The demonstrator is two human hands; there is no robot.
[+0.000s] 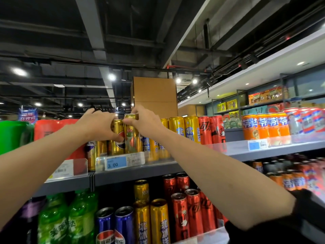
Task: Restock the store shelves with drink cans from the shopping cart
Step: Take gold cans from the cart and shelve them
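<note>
Both arms raised, extended forward; left hand (98, 124) and right hand (146, 121) curled, gripping, nearly touching.

We see two bare forearms, each ending in a bare hand (no rings or watch showing), with a black sleeve (309, 206) on the right arm.

Fig.: Item counts, drink shelving.
2 hands; 4 orange cans (265, 126) top shelf, right end; 2 blue cans (115, 226) & 2 green bottles (67, 221) lower shelf, left part.

Shop: stocked shelves (158, 170) of cans (177, 131) around the hands; price tag (116, 162) just below them.
</note>
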